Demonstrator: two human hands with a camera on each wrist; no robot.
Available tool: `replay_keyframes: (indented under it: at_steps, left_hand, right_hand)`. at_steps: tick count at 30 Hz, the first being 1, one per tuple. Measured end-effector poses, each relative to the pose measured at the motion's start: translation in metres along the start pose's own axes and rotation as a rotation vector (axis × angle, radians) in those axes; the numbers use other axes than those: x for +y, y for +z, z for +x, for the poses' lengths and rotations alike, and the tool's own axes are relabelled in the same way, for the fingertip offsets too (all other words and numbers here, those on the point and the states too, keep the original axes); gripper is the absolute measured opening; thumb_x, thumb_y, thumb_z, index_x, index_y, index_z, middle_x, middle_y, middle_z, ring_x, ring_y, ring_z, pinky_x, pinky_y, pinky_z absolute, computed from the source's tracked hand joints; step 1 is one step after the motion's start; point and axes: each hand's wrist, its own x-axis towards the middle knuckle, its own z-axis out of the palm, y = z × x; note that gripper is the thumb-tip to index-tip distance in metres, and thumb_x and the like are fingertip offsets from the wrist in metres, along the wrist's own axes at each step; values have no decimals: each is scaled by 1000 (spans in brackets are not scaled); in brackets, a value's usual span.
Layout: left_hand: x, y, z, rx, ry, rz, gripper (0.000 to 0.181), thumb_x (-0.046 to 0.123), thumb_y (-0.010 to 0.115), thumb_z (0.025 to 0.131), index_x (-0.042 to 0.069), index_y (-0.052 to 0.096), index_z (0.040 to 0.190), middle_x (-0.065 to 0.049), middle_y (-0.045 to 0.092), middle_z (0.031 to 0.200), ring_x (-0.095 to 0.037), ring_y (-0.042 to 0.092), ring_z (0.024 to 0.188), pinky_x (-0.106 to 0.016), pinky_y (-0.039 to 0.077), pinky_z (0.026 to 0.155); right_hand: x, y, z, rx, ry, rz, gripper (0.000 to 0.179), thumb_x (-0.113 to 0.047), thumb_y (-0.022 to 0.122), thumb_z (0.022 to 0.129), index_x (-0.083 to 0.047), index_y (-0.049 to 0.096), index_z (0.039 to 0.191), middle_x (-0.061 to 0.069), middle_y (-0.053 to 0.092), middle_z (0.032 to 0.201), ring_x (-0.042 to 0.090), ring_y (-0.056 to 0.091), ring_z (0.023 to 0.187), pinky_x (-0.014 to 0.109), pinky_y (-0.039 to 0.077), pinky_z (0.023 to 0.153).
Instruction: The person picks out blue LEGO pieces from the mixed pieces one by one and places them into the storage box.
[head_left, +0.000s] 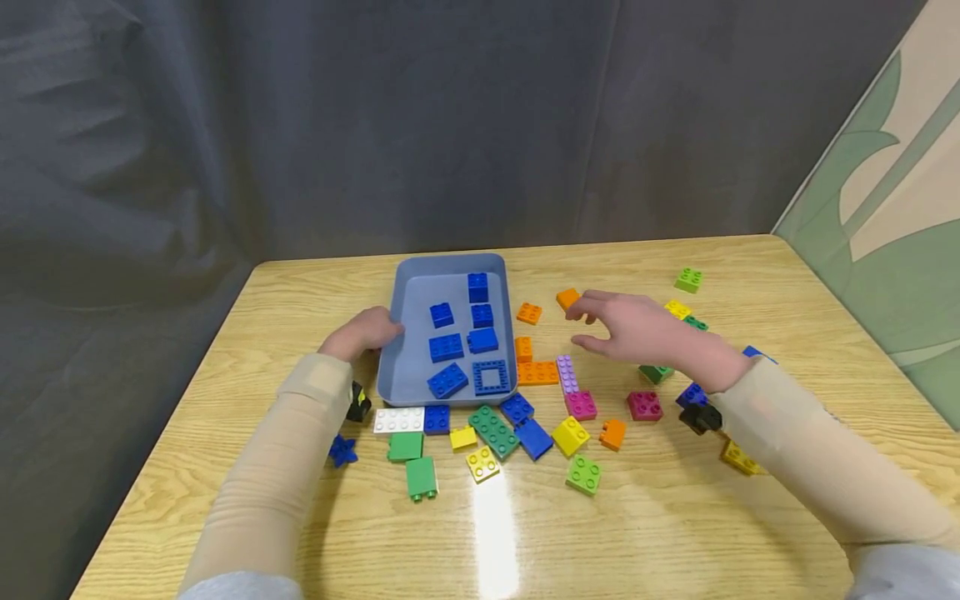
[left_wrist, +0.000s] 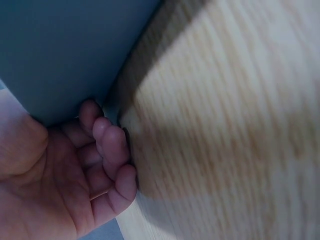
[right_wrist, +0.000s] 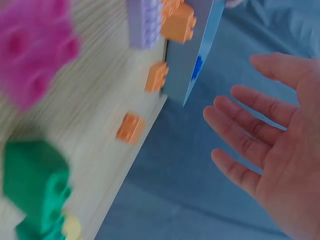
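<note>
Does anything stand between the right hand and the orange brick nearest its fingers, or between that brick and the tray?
Nothing visible separates the right hand from the nearest orange brick. Toward the tray, a second orange brick lies roughly on the direct path, then the tray's raised wall.

From the head camera I look forward and down, far enough back to take in much of the tabletop (head_left: 615, 542), both forearms and the dark curtain (head_left: 420, 125) behind. My left wrist view sits very near the left hand (left_wrist: 65, 175), tilted, facing the tray (left_wrist: 65, 55) wall and wood grain; the head view shares that hand and tray. My right wrist view, also tilted, looks past the right hand (right_wrist: 272, 145) across the tabletop towards the tray's side and the curtain, a magenta brick (right_wrist: 37, 52) blurred close up; orange bricks (right_wrist: 131, 128) appear in the head view too.
</note>
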Motion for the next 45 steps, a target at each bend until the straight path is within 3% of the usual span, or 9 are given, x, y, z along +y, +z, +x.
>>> replay_keyframes:
  at_steps: [12,21,24,34,45]
  left_hand:
    - [-4,4,4,-12,-4,-5,31,20,41,102,-6,56,109,-14,56,91,-26,53,84,-37,44,75]
    - [-2,2,2,2,5,13,32,21,42,101,-7,56,109,-15,56,92,-26,53,84,-37,44,75]
    - [-1,2,2,7,1,18,32,21,42,101,-7,56,108,-15,56,92,-27,54,83,-37,44,74]
    - [-2,2,4,0,-5,18,36,22,42,101,-9,55,115,-16,57,98,-28,53,87,-39,44,78]
    - [-1,2,2,-2,-15,-3,40,22,41,102,-11,51,124,-21,58,110,-29,54,94,-44,45,88]
  right_hand:
    - [46,-11,-61,71,164,21,35,-24,68,92,-1,62,117,16,64,110,30,62,94,49,50,79]
    - [96,-21,-101,192,305,71,34,-15,64,93,8,57,117,28,59,114,43,59,97,58,46,80]
    - [112,-22,-113,198,358,99,35,-17,61,95,10,55,118,32,55,117,47,57,98,61,45,79]
    - [144,-21,-145,62,471,131,50,-24,57,99,18,46,125,40,46,121,54,51,102,63,43,79]
    - [151,-3,-145,-124,509,207,65,-25,66,93,20,36,129,45,42,122,58,47,105,60,47,80]
